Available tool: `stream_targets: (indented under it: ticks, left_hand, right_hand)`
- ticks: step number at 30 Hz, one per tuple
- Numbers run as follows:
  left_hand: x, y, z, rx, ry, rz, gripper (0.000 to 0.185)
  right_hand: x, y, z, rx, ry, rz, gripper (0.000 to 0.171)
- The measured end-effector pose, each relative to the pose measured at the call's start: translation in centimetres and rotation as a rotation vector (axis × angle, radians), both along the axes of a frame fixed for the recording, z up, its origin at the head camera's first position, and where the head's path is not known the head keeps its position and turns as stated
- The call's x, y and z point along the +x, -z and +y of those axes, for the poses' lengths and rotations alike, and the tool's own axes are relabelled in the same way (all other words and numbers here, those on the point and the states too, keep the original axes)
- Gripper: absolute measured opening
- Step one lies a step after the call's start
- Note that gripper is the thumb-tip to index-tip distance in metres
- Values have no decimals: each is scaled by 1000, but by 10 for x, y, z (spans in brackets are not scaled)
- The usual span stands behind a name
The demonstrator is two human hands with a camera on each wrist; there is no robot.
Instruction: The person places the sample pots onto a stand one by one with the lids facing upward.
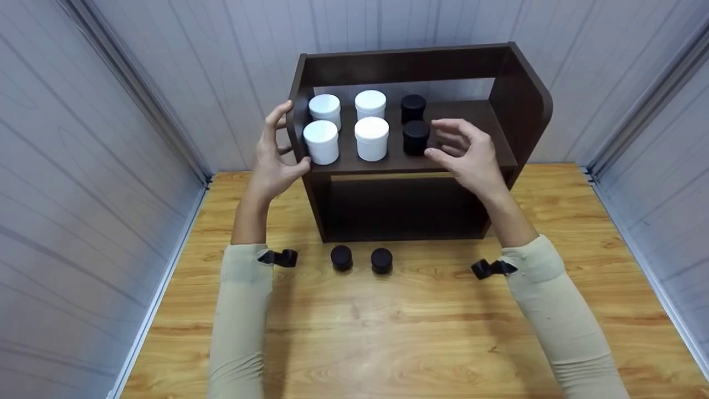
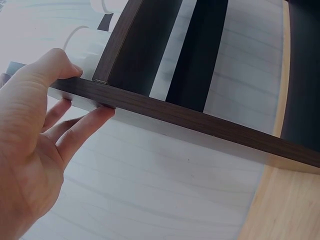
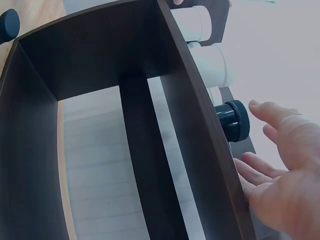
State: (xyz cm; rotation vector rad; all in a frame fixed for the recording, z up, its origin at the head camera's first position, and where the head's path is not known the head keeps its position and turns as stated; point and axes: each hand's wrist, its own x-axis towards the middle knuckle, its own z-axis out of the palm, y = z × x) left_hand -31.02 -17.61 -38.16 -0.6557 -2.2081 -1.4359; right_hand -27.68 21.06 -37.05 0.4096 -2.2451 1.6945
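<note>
A dark brown two-tier shelf (image 1: 460, 111) holds several white lidded jars (image 1: 371, 138) in two pairs at the left of its upper board. Right of them, a black lidded jar (image 1: 416, 138) stands in front of another black jar (image 1: 413, 106). My left hand (image 1: 275, 160) grips the shelf's left side panel (image 2: 150, 107), thumb at the front edge and fingers on the outer face. Beside the front black jar, my right hand (image 1: 468, 152) is spread with thumb and fingers apart; a gap shows between thumb and jar in the right wrist view.
Two more black jars (image 1: 342, 258) stand on the wood-grain floor (image 1: 354, 332) in front of the shelf. Pale panelled walls (image 1: 111, 166) rise on the left, the right and behind. Black wrist cameras (image 1: 493, 269) jut inward from both sleeves.
</note>
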Motion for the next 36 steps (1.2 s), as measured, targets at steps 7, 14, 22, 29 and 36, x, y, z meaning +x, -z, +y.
stream_targets:
  ticks: [7,14,22,29,36]
  left_hand:
    - [1,0,0,-4,-4,-5,94]
    - [1,1,0,-1,-2,-3,94]
    - [0,0,0,-6,13,10,93]
    - [0,-1,-1,-13,16,11,94]
    - [0,0,-1,-5,11,4,94]
  right_hand:
    - [17,1,12,-10,11,36,50]
    - [38,7,20,-17,3,79,47]
    - [61,24,29,26,-25,114,43]
    - [73,37,34,-3,-37,156,37]
    - [77,60,26,44,-75,122,38]
